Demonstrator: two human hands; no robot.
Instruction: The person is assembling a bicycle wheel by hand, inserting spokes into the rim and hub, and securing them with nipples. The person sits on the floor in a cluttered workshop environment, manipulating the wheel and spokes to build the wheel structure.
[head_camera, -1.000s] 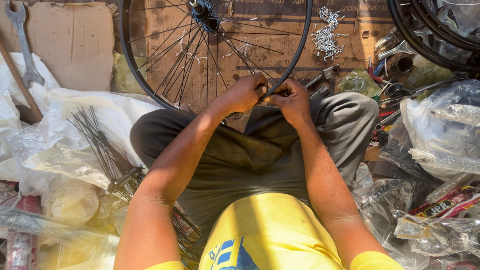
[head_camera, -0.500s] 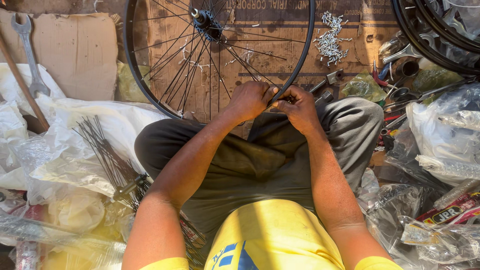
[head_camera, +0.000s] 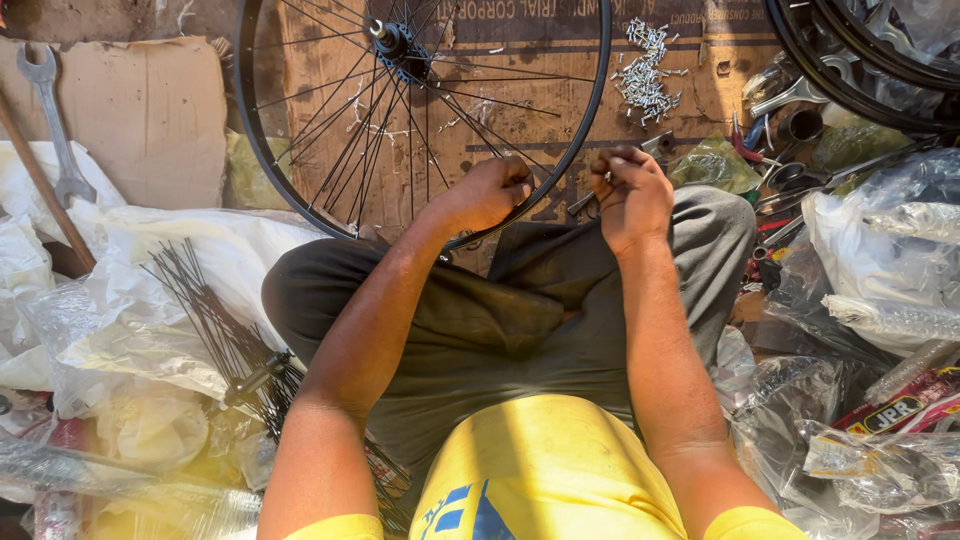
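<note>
1. Since the earlier frame, we see the hands drawn slightly apart at the near side of the wheel rim (head_camera: 598, 110).
2. Head view: our left hand (head_camera: 492, 192) has its grip closed on the rim; our right hand (head_camera: 630, 195), just right of the rim, pinches a small metal piece (head_camera: 607, 178).
3. Loose spokes (head_camera: 215, 320) lie well left of the rim; the small metal nipples (head_camera: 643, 72) lie just beyond it.

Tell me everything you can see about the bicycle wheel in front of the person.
The bicycle wheel has a thin black rim, seemingly metal, with no tyre. Thin dark spokes run from a small hub near the top; they crowd the left and lower part, while the right side holds few. It lies over brown cardboard, its near edge at the person's lap. The left hand grips that near rim; the right hand is just beside it, fingers pinched.
</note>
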